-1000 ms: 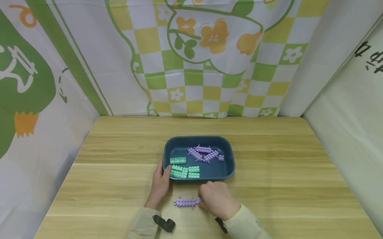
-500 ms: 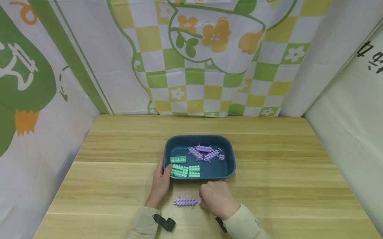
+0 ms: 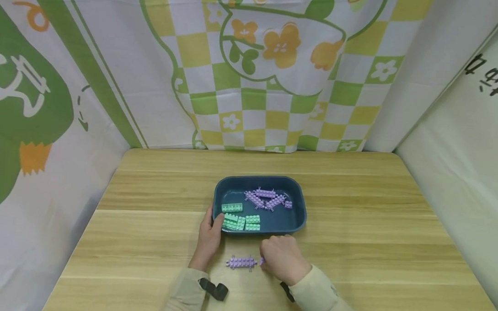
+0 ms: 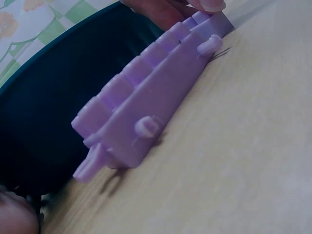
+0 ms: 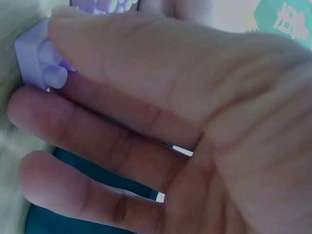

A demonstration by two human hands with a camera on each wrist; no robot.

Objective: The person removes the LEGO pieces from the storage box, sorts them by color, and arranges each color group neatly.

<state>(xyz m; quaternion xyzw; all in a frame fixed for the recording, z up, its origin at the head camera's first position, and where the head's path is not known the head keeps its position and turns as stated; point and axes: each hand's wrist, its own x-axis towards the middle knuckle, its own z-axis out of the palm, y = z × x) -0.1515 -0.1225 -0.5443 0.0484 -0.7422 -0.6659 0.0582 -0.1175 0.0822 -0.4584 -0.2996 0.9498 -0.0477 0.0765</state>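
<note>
My left hand (image 3: 208, 240) grips the left front corner of a dark blue tray (image 3: 300, 217), thumb over the rim. In the right wrist view, thumb and forefinger of my right hand (image 3: 284, 259) pinch a small purple toy brick (image 5: 33, 56) at the table; most of it is hidden in the head view. Left of that hand lies a long purple studded brick (image 3: 241, 263) with small pegs on its sides and ends. Seen from the left wrist, the long brick (image 4: 151, 92) rests on the table in front of the tray wall (image 4: 44, 112).
Inside the tray, several green bricks (image 3: 232, 208) lie at the left and several purple bricks (image 3: 265, 193) at the right. The wooden table (image 3: 365, 233) reaches back to a patterned curtain (image 3: 250, 105), with white cloth walls on both sides.
The small purple brick in my right hand has shifted slightly right, and a narrow gap now shows between it and the long brick. My left hand stays on the tray.
</note>
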